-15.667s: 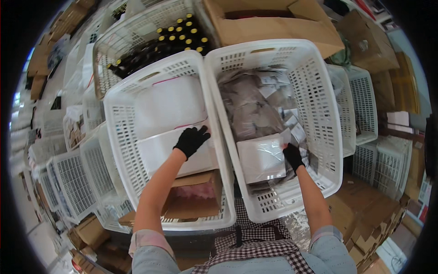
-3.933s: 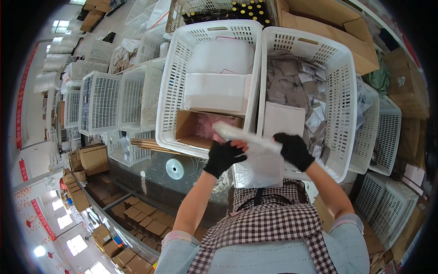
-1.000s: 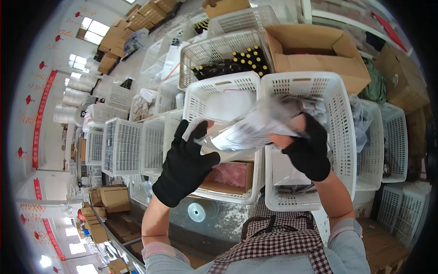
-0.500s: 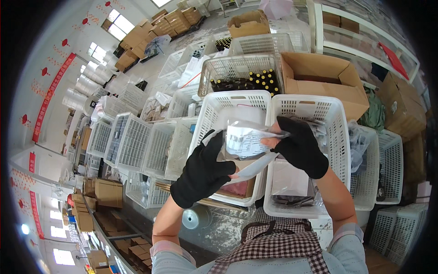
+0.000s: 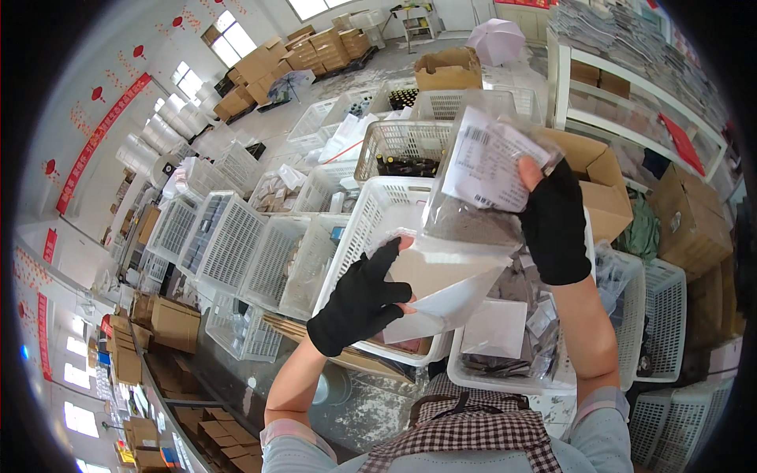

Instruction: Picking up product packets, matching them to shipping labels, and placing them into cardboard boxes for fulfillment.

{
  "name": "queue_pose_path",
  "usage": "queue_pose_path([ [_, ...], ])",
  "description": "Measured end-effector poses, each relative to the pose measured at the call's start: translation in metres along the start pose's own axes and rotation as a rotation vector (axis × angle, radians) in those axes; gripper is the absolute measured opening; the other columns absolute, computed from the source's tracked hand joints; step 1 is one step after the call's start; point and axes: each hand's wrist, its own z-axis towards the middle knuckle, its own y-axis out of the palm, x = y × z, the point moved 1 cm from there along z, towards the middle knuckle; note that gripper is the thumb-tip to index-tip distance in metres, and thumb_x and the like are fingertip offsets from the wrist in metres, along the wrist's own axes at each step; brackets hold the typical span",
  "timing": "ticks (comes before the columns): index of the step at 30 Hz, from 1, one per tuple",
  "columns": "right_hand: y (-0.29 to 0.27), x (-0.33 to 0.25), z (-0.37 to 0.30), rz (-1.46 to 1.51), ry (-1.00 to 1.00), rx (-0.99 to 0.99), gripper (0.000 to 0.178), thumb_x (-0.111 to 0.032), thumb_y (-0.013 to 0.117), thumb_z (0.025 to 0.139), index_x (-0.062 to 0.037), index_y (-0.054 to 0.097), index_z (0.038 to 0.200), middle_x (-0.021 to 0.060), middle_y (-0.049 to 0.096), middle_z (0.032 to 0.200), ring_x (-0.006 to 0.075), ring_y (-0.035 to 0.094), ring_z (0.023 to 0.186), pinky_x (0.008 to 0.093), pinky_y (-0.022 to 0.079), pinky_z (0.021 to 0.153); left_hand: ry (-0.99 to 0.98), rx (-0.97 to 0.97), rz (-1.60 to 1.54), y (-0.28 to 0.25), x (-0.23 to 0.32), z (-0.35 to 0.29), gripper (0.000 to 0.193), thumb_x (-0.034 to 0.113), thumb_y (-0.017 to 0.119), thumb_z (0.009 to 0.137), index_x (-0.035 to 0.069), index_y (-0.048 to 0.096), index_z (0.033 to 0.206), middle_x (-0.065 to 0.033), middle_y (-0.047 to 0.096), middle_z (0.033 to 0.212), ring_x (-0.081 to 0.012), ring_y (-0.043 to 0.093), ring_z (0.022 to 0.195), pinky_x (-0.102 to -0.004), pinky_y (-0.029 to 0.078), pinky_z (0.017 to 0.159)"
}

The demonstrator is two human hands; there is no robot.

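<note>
My right hand (image 5: 556,225), in a black fingerless glove, grips a clear plastic bag (image 5: 481,225) with a white barcode label (image 5: 485,162) and something grey-brown inside. The bag is tilted, raised above the crates. My left hand (image 5: 359,299), gloved alike, has its fingers and thumb apart on the left edge of a white folded sleeve (image 5: 445,303), holding it. The sleeve gapes, showing a beige inner face, and its right corner reaches under the bag. Whether the two touch, I cannot tell. Below it stands a white plastic crate (image 5: 335,280).
A second white crate (image 5: 465,374) on the right holds packed grey bags and a white card (image 5: 494,327). Behind are a crate of dark bottles (image 5: 406,165) and an open cardboard box (image 5: 607,185). More crates (image 5: 217,244) stand left; a white shelf rack (image 5: 623,102) is at far right.
My right hand has moved up and outward with the labelled bag. The white sleeve now gapes wide between my hands, and my left fingers have spread. The view has shifted slightly.
</note>
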Motion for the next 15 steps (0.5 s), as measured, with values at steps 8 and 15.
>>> queue_pose_path([
  [8, 0.008, -0.006, -0.019, -0.488, -0.097, -0.130, 0.024, -0.015, 0.063, 0.080, -0.0003, 0.059, 0.098, 0.0030, 0.062, 0.077, 0.0072, 0.055, 0.068, 0.0228, 0.044, 0.063, 0.019, 0.037, -0.040, -0.006, 0.004, 0.004, 0.020, 0.019, 0.073, 0.062, 0.010, 0.060, 0.075, -0.0187, 0.034, 0.133, -0.0359, 0.041, 0.115, -0.0397, 0.039, 0.088],
  [15, 0.037, -0.037, -0.027, -1.442, -0.722, -1.093, 0.014, -0.017, 0.060, 0.070, -0.0113, 0.063, 0.082, 0.0091, 0.058, 0.064, 0.0229, 0.057, 0.055, 0.0348, 0.043, 0.051, 0.042, -0.030, 0.212, -0.001, 0.033, 0.012, 0.021, 0.019, 0.072, 0.059, 0.013, 0.060, 0.075, -0.0212, 0.039, 0.125, -0.0444, 0.044, 0.107, -0.0441, 0.043, 0.082],
])
